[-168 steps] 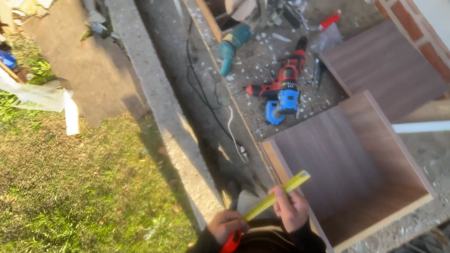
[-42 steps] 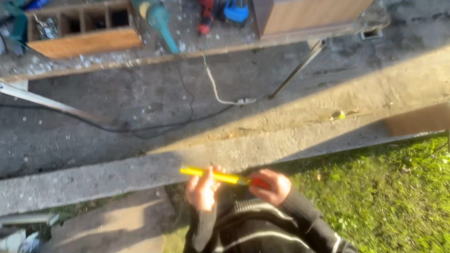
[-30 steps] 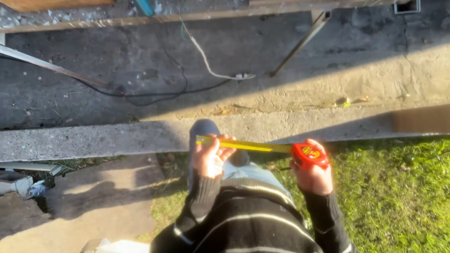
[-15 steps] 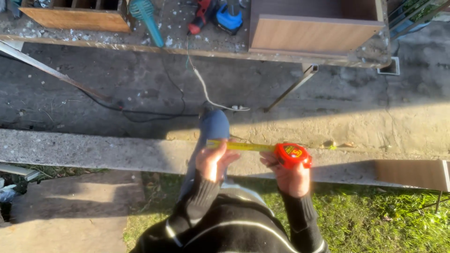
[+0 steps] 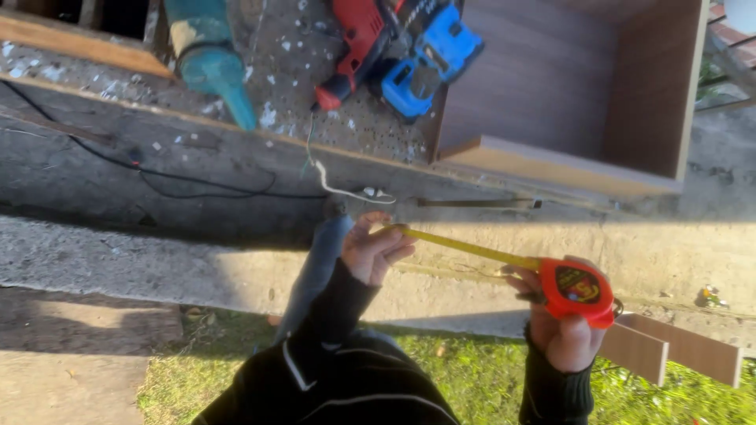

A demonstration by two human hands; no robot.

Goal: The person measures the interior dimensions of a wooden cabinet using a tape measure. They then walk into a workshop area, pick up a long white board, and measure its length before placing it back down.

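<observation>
Taking the wooden box (image 5: 567,94) on the workbench (image 5: 94,102) as the landmark; well to the left of the box, a teal power tool (image 5: 209,63) lying on the dusty top; just left of the box, touching or nearly so, a red and blue drill (image 5: 402,47); below that, a black cable (image 5: 197,185) and a pale cord end (image 5: 346,191) hanging off the bench edge.

Below the box and left of its near wall, left hand (image 5: 374,252), fingers curled narrow and pinching the free end of the yellow tape blade (image 5: 465,246); blade running rightward and slightly down, taut, in mid-air, apart from the box. Below the box's right half, right hand (image 5: 563,330), wrapped around the red tape measure (image 5: 579,290), thumb side hidden behind the case, so lock position impossible to tell. Right of that hand and lower than the box, brown boards (image 5: 677,354) lying on the grass (image 5: 472,378).

Judged from this: pulled length held for reading or carrying to the box. Best kept straight and taut, no sag or twist; pinch kept square on the end hook; case held level with the blade; reading taken looking straight down on the marks, not at a slant; blade kept clear of the cables.
</observation>
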